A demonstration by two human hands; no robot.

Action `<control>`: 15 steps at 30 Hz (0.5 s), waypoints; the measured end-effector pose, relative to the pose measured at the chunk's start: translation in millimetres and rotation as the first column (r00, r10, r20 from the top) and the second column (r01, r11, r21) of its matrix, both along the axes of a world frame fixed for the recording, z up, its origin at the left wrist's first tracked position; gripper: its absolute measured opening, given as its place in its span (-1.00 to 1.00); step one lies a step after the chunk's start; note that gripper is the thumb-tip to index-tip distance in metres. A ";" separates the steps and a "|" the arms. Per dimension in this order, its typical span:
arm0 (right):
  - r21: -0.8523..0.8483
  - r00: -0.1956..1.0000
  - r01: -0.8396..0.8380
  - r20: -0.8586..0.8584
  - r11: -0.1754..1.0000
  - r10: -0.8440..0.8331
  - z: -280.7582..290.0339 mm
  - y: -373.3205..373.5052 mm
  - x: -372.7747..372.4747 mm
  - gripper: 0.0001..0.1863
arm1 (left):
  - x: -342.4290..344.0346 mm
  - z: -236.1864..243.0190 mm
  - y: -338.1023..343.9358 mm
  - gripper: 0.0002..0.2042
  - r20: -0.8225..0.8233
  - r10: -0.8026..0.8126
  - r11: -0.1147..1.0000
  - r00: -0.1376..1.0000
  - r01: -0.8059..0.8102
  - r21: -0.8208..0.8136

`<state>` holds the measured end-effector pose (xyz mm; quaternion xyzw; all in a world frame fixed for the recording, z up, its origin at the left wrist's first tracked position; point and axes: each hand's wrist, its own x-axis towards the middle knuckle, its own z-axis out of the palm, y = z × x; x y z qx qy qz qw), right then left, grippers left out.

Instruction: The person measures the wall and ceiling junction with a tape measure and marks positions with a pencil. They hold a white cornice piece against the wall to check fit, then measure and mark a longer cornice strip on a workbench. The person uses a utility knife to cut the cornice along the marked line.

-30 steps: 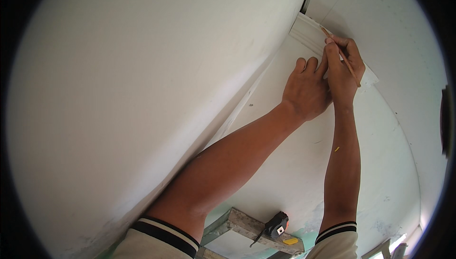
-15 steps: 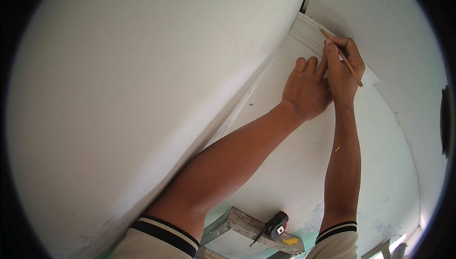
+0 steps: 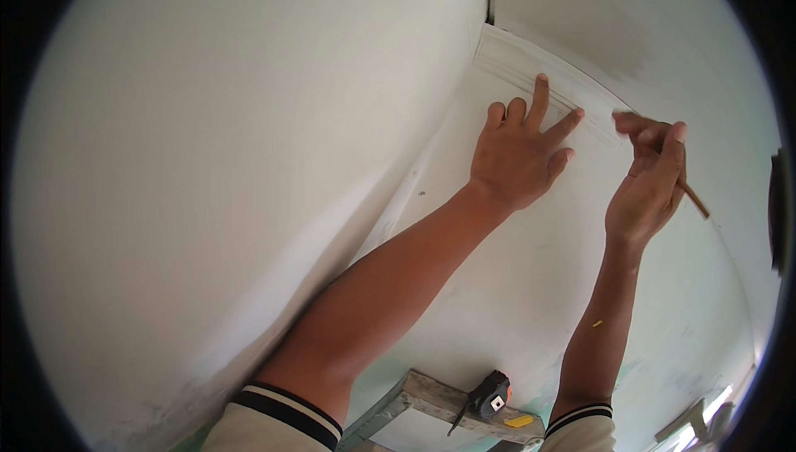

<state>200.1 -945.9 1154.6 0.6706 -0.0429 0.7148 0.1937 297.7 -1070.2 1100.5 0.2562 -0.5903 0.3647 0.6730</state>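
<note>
A short piece of white cornice moulding (image 3: 507, 55) with grooved lines lies in the angle between wall and ceiling, its left end near the corner. My left hand (image 3: 512, 157) is open, fingers spread, with the index and middle fingertips against the moulding's lower part. To the right, beside the moulding's right end, my right hand (image 3: 645, 182) is closed around a thin wooden pencil (image 3: 695, 201). One end of the pencil sticks out below the hand on the right; its other end is hidden by the fingers.
Below stands the worn top of a ladder (image 3: 431, 392), with a black tape measure (image 3: 489, 394) and a small yellow piece (image 3: 519, 421) on it. A large white wall (image 3: 215, 162) rises close to my left arm. The ceiling panel (image 3: 580, 12) has a dark gap at the corner.
My right hand has moved right and down, away from the moulding's left part, taking the pencil along. My left hand stays at the moulding, its fingers now more spread. The view has shifted slightly.
</note>
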 end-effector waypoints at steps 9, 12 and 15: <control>0.378 0.589 0.708 0.150 0.596 -0.794 0.7 13.3 -44.7 -0.63 | 0.9 0.8 3.6 -0.51 0.022 0.018 1.000 1.000 -0.018 -0.002; 0.407 0.530 0.742 0.129 0.532 -0.838 -0.1 6.1 -51.4 -0.58 | 2.4 1.0 2.4 -0.51 0.007 0.050 0.998 0.999 -0.050 -0.038; 0.437 0.537 0.733 0.100 0.522 -0.838 0.8 -2.1 -54.9 -0.55 | 2.1 0.6 0.6 -0.51 -0.002 0.078 0.995 0.997 -0.078 -0.062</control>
